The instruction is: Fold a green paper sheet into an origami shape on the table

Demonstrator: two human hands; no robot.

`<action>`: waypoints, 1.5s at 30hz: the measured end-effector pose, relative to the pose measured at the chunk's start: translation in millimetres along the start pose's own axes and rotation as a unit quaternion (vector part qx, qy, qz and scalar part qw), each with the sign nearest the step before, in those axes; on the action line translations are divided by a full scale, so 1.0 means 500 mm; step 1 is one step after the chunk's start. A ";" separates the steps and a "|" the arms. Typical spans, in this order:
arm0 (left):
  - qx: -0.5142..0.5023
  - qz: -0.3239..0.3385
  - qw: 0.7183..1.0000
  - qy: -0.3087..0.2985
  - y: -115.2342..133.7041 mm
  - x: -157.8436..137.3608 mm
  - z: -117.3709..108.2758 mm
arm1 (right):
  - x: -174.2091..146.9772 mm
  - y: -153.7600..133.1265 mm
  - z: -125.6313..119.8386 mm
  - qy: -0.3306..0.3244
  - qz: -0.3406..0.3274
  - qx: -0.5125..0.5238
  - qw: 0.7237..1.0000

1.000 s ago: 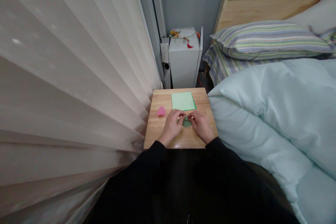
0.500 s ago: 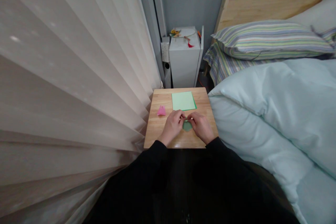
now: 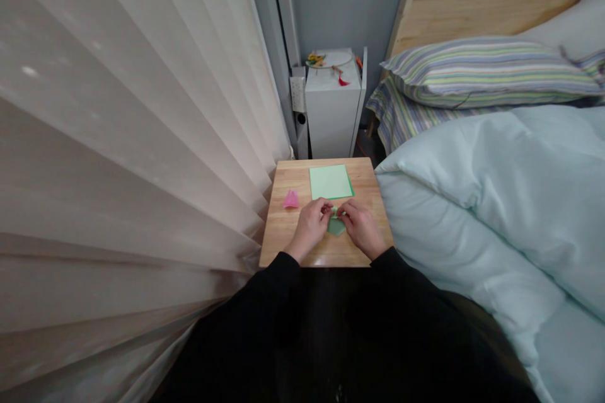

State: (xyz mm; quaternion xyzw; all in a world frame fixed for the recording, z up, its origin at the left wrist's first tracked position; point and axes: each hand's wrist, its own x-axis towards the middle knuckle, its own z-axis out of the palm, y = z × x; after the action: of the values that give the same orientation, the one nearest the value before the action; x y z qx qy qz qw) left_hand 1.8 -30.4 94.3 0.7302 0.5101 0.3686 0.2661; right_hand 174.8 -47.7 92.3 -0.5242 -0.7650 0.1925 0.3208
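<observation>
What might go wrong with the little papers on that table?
The small green paper is pinched between the left hand and the right hand, so uneven pulling might tear or crease it.

The pink piece lies loose near the left hand, where a sideways move could knock it.

The pale green sheet lies just beyond the fingers and might get nudged.

There was one left hand (image 3: 311, 224) and one right hand (image 3: 363, 227), one green piece (image 3: 336, 227), one pink piece (image 3: 291, 200), at least two green sheets (image 3: 331, 181), one worktop (image 3: 281, 236), one cabinet (image 3: 331, 123), one red tassel (image 3: 342, 81), one quilt (image 3: 477, 182), one headboard (image 3: 472, 16) and at least one striped pillow (image 3: 482, 72).
</observation>
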 end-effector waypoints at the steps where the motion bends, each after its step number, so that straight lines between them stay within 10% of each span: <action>1: 0.003 -0.003 1.000 0.001 0.001 0.000 0.000 | 0.000 0.000 0.000 0.000 -0.001 0.001 1.000; 18: 0.047 -0.003 0.998 0.032 0.001 0.004 -0.011 | -0.005 -0.015 -0.003 -0.011 -0.020 0.007 1.000; 27: 0.006 0.016 1.000 0.016 0.016 -0.001 -0.010 | 0.000 -0.019 -0.008 0.048 0.097 0.093 0.990; 45: 0.011 0.020 1.000 0.014 0.040 -0.004 -0.015 | -0.004 -0.025 -0.013 0.032 -0.024 -0.004 0.999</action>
State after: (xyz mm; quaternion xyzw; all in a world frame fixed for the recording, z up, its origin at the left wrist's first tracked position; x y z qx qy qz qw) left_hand 6.4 -39.1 113.6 0.7378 0.5035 0.3779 0.2435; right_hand 171.1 -54.5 104.4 -0.5128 -0.7676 0.1644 0.3475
